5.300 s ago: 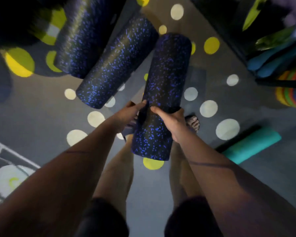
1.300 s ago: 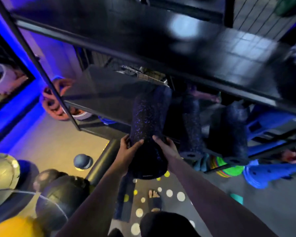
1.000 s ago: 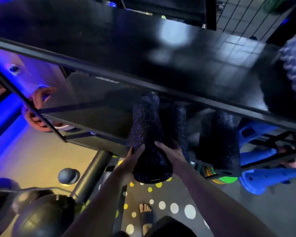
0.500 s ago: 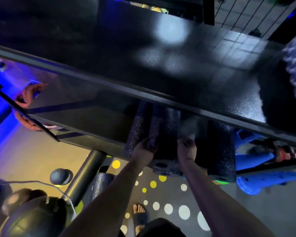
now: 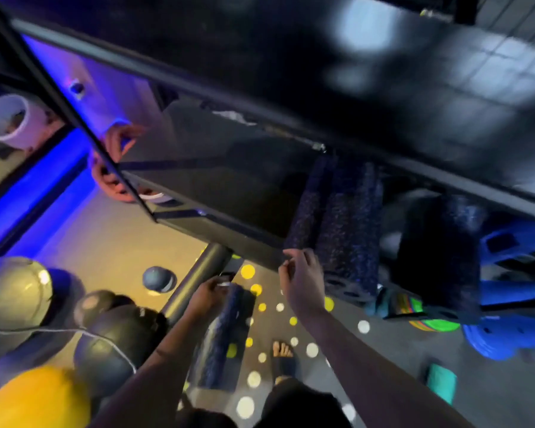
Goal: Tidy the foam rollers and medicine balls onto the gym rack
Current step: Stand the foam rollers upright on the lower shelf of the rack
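Head view, nearest first: at seven o'clock a yellow medicine ball [image 5: 36, 396] sits low in the corner, with dark medicine balls [image 5: 118, 341] just beyond it at eight o'clock and a grey one [image 5: 13, 291] at nine. Two bare forearms reach up from the bottom edge. The left hand [image 5: 209, 296], just below centre, has its grip curled at the top end of a blue-speckled foam roller [image 5: 220, 338] that stands on the dotted floor [image 5: 383, 350] at six o'clock; blur hides whether the fingers actually clasp it, so I cannot tell. The right hand [image 5: 301, 284] hangs near centre with its grip released, fingers loosely spread, holding nothing, just beside the front edge of the rack's lower shelf [image 5: 217, 186]. Beyond it, toward three o'clock, two speckled rollers [image 5: 343, 223] lie side by side on that shelf, touching, their ends jutting past the edge; another dark roller [image 5: 439, 257] lies apart farther right. The glossy black upper shelf [image 5: 291, 57] fills twelve o'clock
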Demonstrator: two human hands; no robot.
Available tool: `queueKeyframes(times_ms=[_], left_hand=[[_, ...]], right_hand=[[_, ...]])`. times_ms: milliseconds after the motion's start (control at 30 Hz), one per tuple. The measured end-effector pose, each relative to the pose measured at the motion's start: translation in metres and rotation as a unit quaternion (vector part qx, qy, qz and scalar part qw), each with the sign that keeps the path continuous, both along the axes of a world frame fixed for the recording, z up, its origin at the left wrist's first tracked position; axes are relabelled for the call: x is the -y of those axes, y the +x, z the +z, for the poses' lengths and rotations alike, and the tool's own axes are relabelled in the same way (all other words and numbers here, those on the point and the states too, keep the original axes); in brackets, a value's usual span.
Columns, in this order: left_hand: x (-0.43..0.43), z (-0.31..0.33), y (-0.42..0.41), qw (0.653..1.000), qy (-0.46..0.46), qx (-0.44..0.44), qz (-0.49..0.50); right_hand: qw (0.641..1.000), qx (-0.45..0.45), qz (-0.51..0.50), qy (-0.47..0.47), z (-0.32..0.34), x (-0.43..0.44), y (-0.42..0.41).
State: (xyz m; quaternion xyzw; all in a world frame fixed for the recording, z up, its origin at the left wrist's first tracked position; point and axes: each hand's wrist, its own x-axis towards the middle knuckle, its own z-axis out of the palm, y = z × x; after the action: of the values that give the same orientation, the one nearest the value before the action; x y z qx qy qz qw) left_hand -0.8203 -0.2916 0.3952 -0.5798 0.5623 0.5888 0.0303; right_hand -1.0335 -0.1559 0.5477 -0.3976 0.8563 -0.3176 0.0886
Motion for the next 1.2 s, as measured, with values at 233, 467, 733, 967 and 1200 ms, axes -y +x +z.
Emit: queueKeyframes(times_ms=[233,467,733,967,1200], left_hand=[[-0.024,0.110,0.148,0.980,0.105,-0.106,0.128],[-0.033,-0.007,0.240,0.965,0.192,-0.077,0.163],[-0.060,-0.270,0.244,0.976,0.181,0.010,0.122],[-0.057,-0.487,0.215,0.980,0.158,0.064,0.098],[-0.077,-0.508,0.207,0.947,0.256,0.042,0.190]], right_hand=[[0.976,0.144,-0.033,0.162,-0.069,0.003,0.159],[0.894,0.318,-0.138,0.284,-0.164,-0.029,0.277],[0.818,0.438,-0.218,0.302,-0.400,-0.060,0.315],[0.808,0.500,-0.212,0.227,-0.640,-0.029,0.299],[0.768,0.552,-0.221,0.239,-0.693,-0.056,0.292]])
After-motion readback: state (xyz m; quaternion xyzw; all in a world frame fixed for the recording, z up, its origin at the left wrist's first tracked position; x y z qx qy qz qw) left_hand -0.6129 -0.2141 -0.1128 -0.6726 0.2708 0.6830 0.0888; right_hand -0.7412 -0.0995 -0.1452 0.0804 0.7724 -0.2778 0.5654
